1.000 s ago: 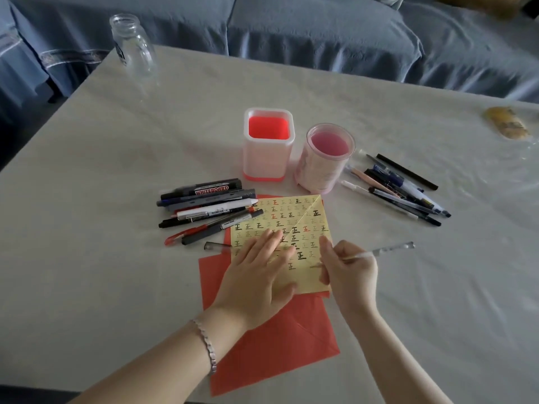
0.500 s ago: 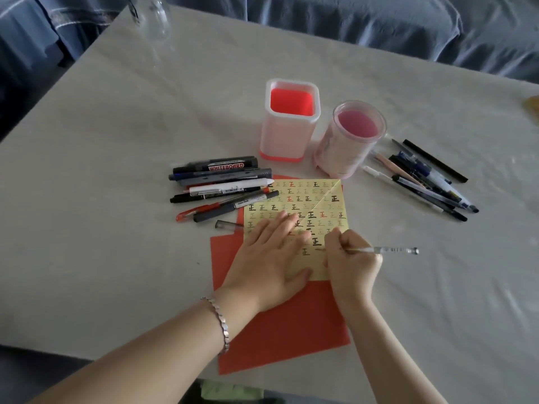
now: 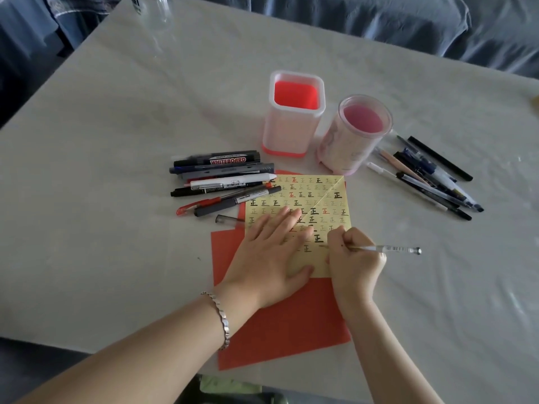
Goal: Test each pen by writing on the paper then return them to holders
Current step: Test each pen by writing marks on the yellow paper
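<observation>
A yellow paper (image 3: 318,199) covered with small written marks lies on a red sheet (image 3: 280,325). My left hand (image 3: 271,252) lies flat on the paper with straight fingers. My right hand (image 3: 354,263) pinches a clear pen (image 3: 390,249), its tip touching the paper near its right edge. A loose pen cap (image 3: 229,219) lies left of the paper. Two empty holders stand behind it: a square one (image 3: 294,135) with a red bottom and a round one (image 3: 350,147) with a pink bottom.
Several pens and a whiteboard marker (image 3: 221,179) lie in a pile left of the paper. Another pile of pens (image 3: 431,179) lies right of the round holder. A glass jar (image 3: 154,10) stands at the far left table edge. Blue-covered seating surrounds the table.
The view has tilted down and closer. My right hand has shifted the pen tip a little across the paper; my left hand stays flat on it.
</observation>
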The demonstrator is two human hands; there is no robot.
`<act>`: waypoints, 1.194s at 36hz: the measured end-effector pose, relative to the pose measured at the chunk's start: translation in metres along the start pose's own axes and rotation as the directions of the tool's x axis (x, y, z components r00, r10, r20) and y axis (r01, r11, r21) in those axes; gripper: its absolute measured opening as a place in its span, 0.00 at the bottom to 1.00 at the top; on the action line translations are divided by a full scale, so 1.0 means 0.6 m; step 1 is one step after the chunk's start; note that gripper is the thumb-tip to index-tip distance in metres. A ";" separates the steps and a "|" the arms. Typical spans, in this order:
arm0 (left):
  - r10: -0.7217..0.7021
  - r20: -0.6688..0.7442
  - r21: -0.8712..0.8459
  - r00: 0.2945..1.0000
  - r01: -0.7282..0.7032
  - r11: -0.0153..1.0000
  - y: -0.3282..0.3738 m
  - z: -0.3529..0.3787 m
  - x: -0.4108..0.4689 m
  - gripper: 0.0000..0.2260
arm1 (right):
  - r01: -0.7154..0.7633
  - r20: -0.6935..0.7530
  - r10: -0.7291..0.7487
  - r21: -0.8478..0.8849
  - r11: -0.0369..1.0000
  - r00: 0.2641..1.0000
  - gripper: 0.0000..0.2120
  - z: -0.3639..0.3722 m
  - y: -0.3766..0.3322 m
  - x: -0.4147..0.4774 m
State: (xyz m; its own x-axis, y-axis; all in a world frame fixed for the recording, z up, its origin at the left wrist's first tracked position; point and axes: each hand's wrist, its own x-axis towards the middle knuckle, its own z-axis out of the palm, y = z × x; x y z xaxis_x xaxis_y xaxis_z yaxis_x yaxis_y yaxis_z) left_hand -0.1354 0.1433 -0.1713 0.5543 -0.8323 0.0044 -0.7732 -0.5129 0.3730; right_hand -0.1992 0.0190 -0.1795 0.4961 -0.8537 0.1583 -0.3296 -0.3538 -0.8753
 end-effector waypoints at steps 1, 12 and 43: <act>-0.004 0.000 -0.005 1.000 0.004 1.000 0.000 0.000 0.000 0.28 | -0.007 0.009 0.007 0.002 1.000 1.000 0.20 -0.001 0.000 0.001; -0.003 -0.008 -0.010 1.000 0.003 1.000 0.000 0.003 0.000 0.28 | -0.021 0.042 0.022 -0.012 1.000 0.999 0.16 -0.004 -0.005 0.000; 0.028 -0.026 0.036 0.999 -0.027 0.999 -0.009 0.015 0.003 0.29 | -0.059 0.617 0.114 -0.109 0.992 0.779 0.10 -0.099 -0.056 0.006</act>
State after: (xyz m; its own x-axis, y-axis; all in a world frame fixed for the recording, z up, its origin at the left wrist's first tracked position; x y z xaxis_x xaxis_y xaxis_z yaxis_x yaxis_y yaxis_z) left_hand -0.1327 0.1428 -0.1814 0.5401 -0.8407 0.0388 -0.7984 -0.4973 0.3395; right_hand -0.2340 0.0050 -0.1224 0.8440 -0.4698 -0.2586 -0.4443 -0.3425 -0.8278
